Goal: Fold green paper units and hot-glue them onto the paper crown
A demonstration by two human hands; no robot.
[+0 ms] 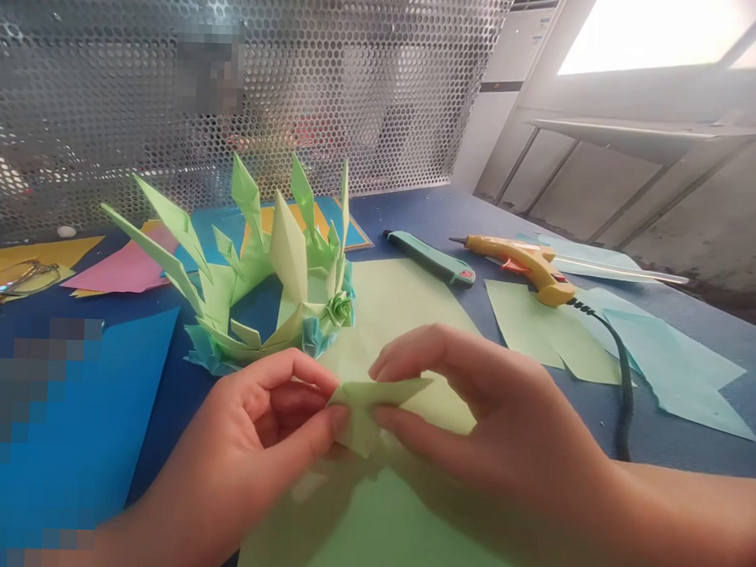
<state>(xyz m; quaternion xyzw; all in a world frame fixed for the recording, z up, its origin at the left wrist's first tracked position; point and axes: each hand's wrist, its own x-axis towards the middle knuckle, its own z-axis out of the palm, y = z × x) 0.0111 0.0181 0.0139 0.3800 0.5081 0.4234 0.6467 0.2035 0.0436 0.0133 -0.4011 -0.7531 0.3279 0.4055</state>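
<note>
Between my hands is a small folded piece of light green paper [364,415], its pointed flap reaching right. My left hand [255,428] pinches its left end with thumb and forefinger. My right hand [485,411] curves around its right side; the thumb touches the lower part and the fingers are bent above the flap. Under both hands lies a large light green sheet [407,516]. Just beyond my left hand stands a green paper crown [289,247] with tall folded points, a small green paper rose [338,309] and blue-green folded pieces round its base.
A teal utility knife [432,258] lies behind my right hand. Further right, a yellow hot glue gun [527,264] rests on paper, its black cord [623,375] running forward. Blue card [144,391], pink paper [127,262] and glasses [28,279] are at left. A perforated metal screen [298,90] borders the back.
</note>
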